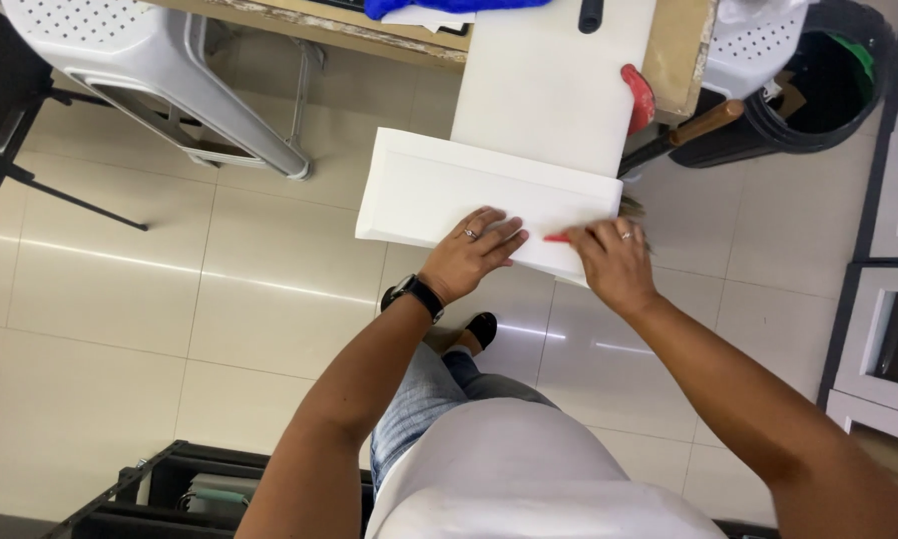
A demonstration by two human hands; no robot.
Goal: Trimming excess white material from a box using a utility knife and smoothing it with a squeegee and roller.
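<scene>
White panel juts off the workbench toward seven o'clock. Left hand presses flat on it, fingers spread. Right hand pinches a red pencil, mostly hidden; its far side is obscured.

Bright, even indoor light is filling the head view. The glossy floor tiles are throwing back pale streaks of glare, strongest just below the white panel, which is nearly washing out. Shadows are staying soft and faint. The right hand is blurring slightly, and straight lines are bending toward the frame's edges.
</scene>
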